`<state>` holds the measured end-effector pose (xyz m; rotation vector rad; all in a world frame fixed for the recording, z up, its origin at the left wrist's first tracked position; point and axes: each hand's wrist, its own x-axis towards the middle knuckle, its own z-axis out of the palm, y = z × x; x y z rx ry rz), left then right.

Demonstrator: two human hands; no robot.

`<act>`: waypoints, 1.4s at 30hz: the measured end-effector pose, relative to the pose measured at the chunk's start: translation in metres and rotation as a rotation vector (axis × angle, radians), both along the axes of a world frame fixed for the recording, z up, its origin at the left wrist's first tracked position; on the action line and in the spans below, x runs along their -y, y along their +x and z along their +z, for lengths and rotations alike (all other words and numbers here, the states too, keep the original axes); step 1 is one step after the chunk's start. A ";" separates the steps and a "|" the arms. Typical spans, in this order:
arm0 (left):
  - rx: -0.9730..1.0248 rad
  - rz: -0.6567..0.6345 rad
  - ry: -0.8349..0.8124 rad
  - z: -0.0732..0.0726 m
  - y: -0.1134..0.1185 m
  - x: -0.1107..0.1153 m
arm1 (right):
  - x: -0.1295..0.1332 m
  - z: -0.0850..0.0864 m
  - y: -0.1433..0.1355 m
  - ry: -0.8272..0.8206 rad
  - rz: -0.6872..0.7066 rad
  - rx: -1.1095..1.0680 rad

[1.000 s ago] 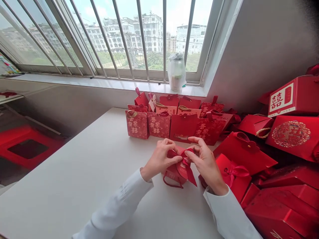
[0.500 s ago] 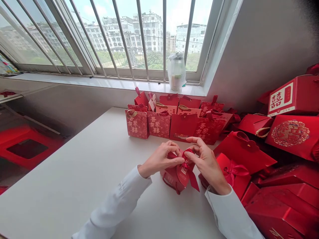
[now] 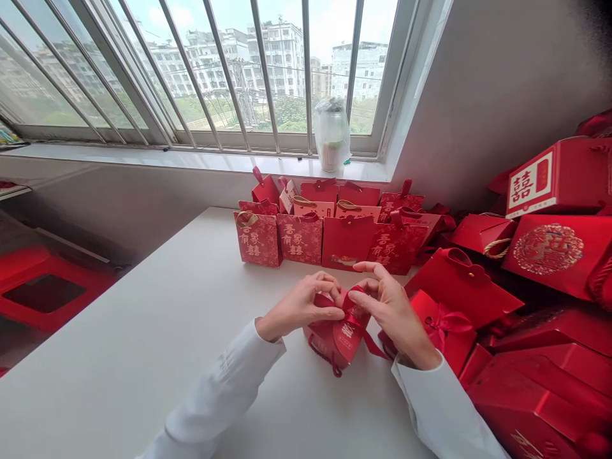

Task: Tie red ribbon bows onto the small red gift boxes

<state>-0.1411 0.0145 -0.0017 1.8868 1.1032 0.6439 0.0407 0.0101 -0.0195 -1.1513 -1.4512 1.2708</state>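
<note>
A small red gift box (image 3: 326, 341) stands on the white table in front of me, with a red cord at its lower front edge. Around its top runs a red ribbon (image 3: 354, 315), and a red tag (image 3: 347, 333) with pale print hangs at the front. My left hand (image 3: 306, 303) pinches the ribbon from the left, thumb and fingertips close together. From the right, my right hand (image 3: 392, 312) grips a loop of the same ribbon between thumb and fingers. One ribbon tail slants down to the right below my right hand.
Red gift bags (image 3: 299, 237) stand in rows at the table's back edge. To the right lies a heap of red boxes (image 3: 526, 382), one with a ribbon bow (image 3: 447, 325). A bagged jar (image 3: 331, 137) sits on the windowsill. A red stool (image 3: 43, 319) is beyond the table's left edge.
The view has shifted slightly. Both hands stay at the ribbon, with my right thumb a little nearer the knot. The ribbon tail now slants further right.
</note>
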 end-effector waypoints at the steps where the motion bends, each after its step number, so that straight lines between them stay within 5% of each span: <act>1: 0.017 0.015 -0.010 0.001 0.001 0.001 | 0.000 0.000 0.000 0.001 0.000 -0.003; 10: 0.072 0.268 0.067 0.003 0.014 0.008 | 0.003 0.001 0.004 0.002 -0.036 -0.019; 18: 0.179 0.207 -0.134 0.005 0.009 0.007 | 0.044 -0.007 0.006 0.247 -0.155 0.425; 27: -0.054 0.203 0.084 0.016 0.016 0.016 | 0.065 -0.014 -0.009 0.526 -0.165 0.605; 30: -0.096 0.209 0.130 0.016 0.018 0.019 | 0.066 -0.012 -0.007 0.477 -0.189 0.516; 35: -0.055 0.210 0.113 0.016 0.017 0.018 | 0.058 -0.009 -0.002 0.307 -0.430 0.397; 42: -0.012 0.160 0.035 0.014 0.017 0.016 | 0.044 -0.005 -0.002 0.241 -0.314 0.372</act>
